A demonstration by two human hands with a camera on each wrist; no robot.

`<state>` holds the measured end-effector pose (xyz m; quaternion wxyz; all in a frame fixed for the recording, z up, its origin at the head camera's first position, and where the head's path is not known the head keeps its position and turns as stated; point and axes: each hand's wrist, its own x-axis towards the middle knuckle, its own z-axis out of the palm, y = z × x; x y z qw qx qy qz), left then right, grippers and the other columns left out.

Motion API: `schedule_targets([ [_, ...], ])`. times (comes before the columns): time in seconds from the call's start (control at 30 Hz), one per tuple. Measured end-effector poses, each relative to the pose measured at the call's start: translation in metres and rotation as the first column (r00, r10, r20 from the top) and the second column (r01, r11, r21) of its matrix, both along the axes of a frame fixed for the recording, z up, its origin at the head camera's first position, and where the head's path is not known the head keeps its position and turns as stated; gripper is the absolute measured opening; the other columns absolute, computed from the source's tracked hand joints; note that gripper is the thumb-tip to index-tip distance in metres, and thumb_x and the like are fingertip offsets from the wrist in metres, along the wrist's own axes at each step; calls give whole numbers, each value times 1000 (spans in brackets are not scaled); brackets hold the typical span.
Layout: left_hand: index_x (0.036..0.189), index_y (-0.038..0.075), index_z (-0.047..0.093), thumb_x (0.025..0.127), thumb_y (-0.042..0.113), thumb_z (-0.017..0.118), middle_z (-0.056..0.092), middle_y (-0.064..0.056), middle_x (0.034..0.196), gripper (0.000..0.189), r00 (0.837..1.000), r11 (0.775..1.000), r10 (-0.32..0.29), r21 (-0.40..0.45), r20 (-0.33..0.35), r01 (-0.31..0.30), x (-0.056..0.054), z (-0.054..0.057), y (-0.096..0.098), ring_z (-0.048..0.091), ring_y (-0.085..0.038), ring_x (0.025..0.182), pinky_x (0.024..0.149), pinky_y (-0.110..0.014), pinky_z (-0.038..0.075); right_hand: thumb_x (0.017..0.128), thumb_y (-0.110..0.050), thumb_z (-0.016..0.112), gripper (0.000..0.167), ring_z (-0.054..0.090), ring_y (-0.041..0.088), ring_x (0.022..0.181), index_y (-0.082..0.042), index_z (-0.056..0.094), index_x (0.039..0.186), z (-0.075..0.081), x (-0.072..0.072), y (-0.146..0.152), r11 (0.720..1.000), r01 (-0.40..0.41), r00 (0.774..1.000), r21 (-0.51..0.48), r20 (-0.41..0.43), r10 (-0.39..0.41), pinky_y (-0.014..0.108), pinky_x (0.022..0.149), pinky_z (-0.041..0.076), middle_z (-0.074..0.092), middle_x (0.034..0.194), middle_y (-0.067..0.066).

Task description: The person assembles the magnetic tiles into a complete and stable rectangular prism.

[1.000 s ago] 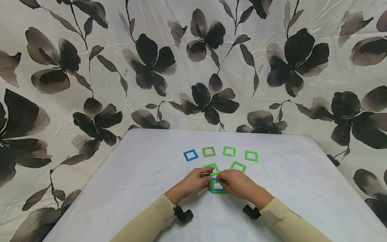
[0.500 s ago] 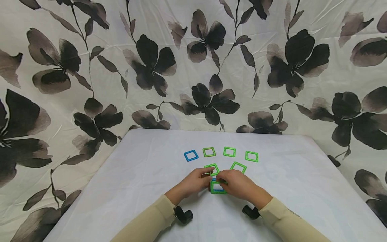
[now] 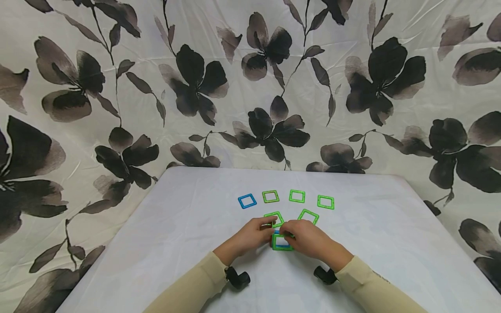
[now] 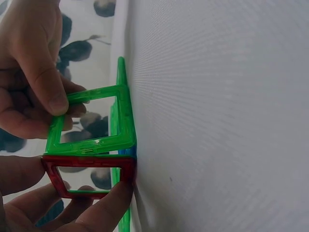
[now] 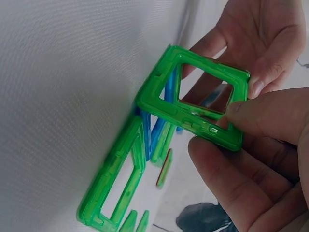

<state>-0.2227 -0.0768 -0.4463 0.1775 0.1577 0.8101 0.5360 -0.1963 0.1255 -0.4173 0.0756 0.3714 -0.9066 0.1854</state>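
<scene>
Hardly anything is changing: the hands are staying almost where they were a second ago, so the joined squares are probably just being kept steady. They are making a little box (image 3: 282, 249) on the desk (image 3: 188, 195). At its nine o'clock, the left hand (image 3: 250, 234) is gripping the red square (image 4: 89, 162) by its edges. At three o'clock, the right hand (image 3: 309, 237) is pinching the standing green square (image 5: 178, 121) near its top. A blue part (image 5: 147, 145) is showing behind, but how it is joining is hard to tell. The arms are reaching in from seven and five o'clock. Farther off, a blue square (image 3: 249, 205) is lying at eleven o'clock.
</scene>
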Motion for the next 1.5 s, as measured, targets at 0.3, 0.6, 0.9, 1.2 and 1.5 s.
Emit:
schedule_targets([
  [0.3, 145, 14, 46, 100, 16, 52, 47, -13, 147, 46, 1000, 1000, -10, 1, -4, 10, 1, 1, 0, 48, -27, 134, 98, -39, 51, 87, -8, 69, 11, 61, 5, 80, -14, 70, 97, -3, 1, 0, 1000, 26, 1000, -11, -1, -26, 25, 73, 54, 71, 92, -5],
  [0.6, 145, 14, 47, 100, 16, 52, 48, -13, 146, 46, 1000, 1000, -5, 9, 3, 5, 3, 3, -1, 48, -27, 134, 98, -39, 51, 87, -11, 70, 12, 60, 4, 80, -16, 70, 98, -2, 2, 0, 999, 40, 999, -10, 11, -40, 25, 74, 54, 71, 93, -6],
  [0.9, 145, 15, 46, 100, 16, 52, 48, -13, 146, 46, 1000, 1000, 3, 2, 15, -3, 4, 4, 0, 51, -26, 131, 98, -41, 51, 88, -13, 69, 11, 64, 7, 83, -15, 70, 99, 1, 0, 7, 999, 18, 1000, -30, 21, -17, 27, 74, 54, 70, 94, -6],
  [1.2, 146, 15, 46, 100, 15, 51, 47, -13, 147, 46, 1000, 1000, -8, 15, 25, 7, 5, 5, -2, 51, -26, 131, 98, -39, 51, 92, -10, 62, 13, 64, 8, 84, -13, 71, 99, -4, -10, 19, 997, 43, 999, -58, 20, -42, 30, 76, 54, 72, 96, -4],
  [1.5, 145, 16, 46, 100, 16, 51, 47, -12, 147, 45, 1000, 1000, 4, 16, 27, -4, 5, 5, -1, 50, -25, 132, 99, -41, 50, 91, -8, 62, 14, 64, 12, 88, -11, 71, 102, -9, -18, 29, 993, 116, 992, -13, 59, -115, 34, 80, 54, 71, 98, -1],
])
